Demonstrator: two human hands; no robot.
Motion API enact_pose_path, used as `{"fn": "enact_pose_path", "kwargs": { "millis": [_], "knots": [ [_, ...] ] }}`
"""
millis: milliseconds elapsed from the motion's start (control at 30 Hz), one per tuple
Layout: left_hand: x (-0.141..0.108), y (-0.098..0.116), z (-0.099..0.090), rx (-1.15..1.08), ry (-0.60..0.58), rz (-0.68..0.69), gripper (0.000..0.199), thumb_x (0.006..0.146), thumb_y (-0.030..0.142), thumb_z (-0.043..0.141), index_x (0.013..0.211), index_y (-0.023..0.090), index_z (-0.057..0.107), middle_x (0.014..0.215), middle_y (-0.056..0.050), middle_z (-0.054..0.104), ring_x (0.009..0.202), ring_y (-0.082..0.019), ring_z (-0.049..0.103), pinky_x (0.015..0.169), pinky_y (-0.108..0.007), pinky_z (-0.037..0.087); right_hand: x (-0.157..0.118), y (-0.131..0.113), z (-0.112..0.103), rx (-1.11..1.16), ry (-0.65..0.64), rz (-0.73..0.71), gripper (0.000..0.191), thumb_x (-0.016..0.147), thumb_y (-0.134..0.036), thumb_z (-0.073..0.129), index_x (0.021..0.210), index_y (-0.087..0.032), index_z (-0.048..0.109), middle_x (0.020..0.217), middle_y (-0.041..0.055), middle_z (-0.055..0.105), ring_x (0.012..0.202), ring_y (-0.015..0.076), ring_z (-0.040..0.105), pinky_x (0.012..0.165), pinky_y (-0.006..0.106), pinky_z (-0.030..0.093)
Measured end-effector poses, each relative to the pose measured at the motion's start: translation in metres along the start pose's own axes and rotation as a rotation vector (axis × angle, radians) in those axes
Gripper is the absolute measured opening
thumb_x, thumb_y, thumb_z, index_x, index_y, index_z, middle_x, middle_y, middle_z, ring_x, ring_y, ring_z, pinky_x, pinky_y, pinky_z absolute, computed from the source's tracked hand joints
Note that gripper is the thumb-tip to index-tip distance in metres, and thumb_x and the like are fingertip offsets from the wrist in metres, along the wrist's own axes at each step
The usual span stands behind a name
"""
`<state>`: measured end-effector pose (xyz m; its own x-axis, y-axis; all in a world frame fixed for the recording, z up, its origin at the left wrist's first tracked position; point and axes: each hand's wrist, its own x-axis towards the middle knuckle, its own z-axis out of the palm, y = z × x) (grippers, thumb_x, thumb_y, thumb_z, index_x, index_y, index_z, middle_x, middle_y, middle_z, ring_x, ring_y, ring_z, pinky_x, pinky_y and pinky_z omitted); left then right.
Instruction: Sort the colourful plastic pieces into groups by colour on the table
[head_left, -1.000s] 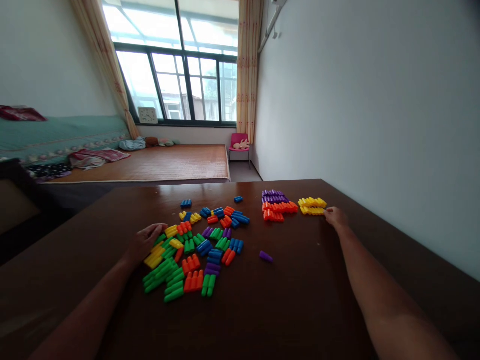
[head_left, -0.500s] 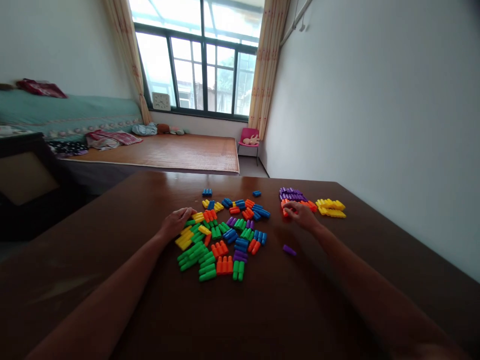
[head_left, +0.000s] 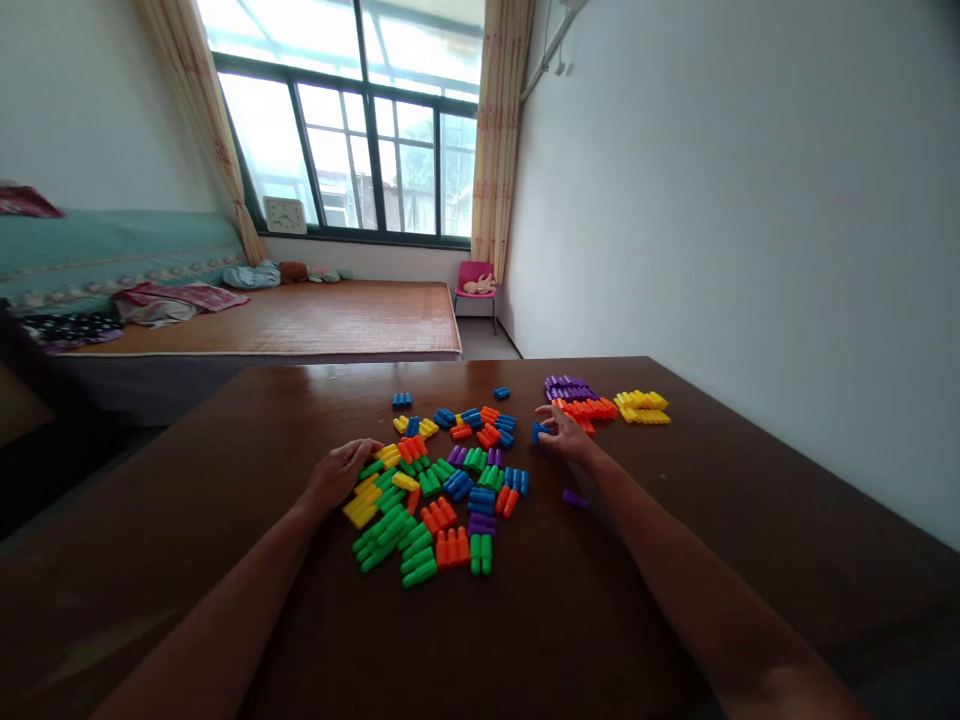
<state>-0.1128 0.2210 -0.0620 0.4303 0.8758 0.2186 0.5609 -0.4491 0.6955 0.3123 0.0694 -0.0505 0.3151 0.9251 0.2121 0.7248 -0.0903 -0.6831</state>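
Observation:
My right hand (head_left: 568, 437) has its fingers closed round a blue block (head_left: 539, 432), just in front of the orange row (head_left: 589, 409). My left hand (head_left: 341, 475) rests on the table at the left edge of the mixed blocks, beside a yellow piece (head_left: 388, 456); whether its bent fingers hold anything is hidden. Green blocks (head_left: 382, 535), orange blocks (head_left: 452, 547) and blue blocks (head_left: 481, 499) lie between the hands. A single purple block (head_left: 575, 498) lies near my right forearm.
Purple rows (head_left: 570, 388) and yellow rows (head_left: 642, 406) lie at the table's back right. A small blue block (head_left: 502, 392) is near the back edge of the brown table (head_left: 570, 620). Beyond are a bed (head_left: 352, 320) and a pink chair (head_left: 475, 278).
The view has shifted to the right. My right hand has moved left, away from the orange row, and a blue block now shows at its fingers. My left hand stays beside the mixed blocks.

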Motion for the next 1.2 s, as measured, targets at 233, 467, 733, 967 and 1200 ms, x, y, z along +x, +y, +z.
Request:
{"fn": "enact_pose_path", "kwargs": {
  "millis": [233,467,733,967,1200],
  "knots": [
    [0.006,-0.008,0.001,-0.015,-0.029,-0.006,0.054,0.083,0.062,0.037,0.101,0.024,0.071,0.097,0.0,0.074,0.09,-0.022,0.066,0.077,-0.026,0.05,-0.043,0.062,-0.055,-0.064,0.079,0.117,0.03,0.071,-0.026,0.065,0.101,-0.021,0.063,0.089,0.0025,0.068,0.08,0.0165,0.064,0.075,0.028,0.049],
    [0.015,-0.018,0.003,0.018,0.004,-0.078,0.056,0.078,0.065,0.04,0.102,0.024,0.071,0.095,-0.001,0.074,0.09,-0.023,0.067,0.074,-0.026,0.051,-0.074,0.13,-0.126,-0.373,0.331,0.458,0.031,0.073,-0.045,0.064,0.091,-0.021,0.058,0.084,0.0044,0.069,0.077,0.0199,0.066,0.064,0.027,0.045],
    [0.017,-0.013,0.0,-0.076,-0.034,-0.136,0.061,0.071,0.069,0.047,0.102,0.023,0.07,0.095,-0.002,0.074,0.093,-0.025,0.066,0.074,-0.027,0.052,-0.086,0.167,-0.16,-0.456,0.406,0.483,0.042,0.078,-0.057,0.055,0.095,-0.019,0.062,0.095,0.0087,0.068,0.086,0.0221,0.065,0.069,0.029,0.046],
    [0.008,-0.011,0.002,0.121,0.07,-0.132,0.057,0.078,0.06,0.041,0.106,0.019,0.068,0.115,-0.007,0.069,0.106,-0.026,0.062,0.092,-0.033,0.046,-0.083,0.174,-0.166,-0.501,0.272,0.36,0.041,0.076,-0.05,0.061,0.106,-0.023,0.064,0.107,0.0082,0.065,0.094,0.0226,0.063,0.074,0.03,0.046],
    [0.005,-0.008,0.004,0.223,0.109,-0.168,0.058,0.082,0.057,0.035,0.108,0.017,0.068,0.118,-0.008,0.067,0.108,-0.026,0.061,0.094,-0.032,0.045,-0.075,0.192,-0.171,-0.501,0.309,0.398,0.049,0.076,-0.062,0.055,0.108,-0.025,0.063,0.11,0.0072,0.062,0.093,0.0233,0.063,0.074,0.032,0.047]
  ]
}}
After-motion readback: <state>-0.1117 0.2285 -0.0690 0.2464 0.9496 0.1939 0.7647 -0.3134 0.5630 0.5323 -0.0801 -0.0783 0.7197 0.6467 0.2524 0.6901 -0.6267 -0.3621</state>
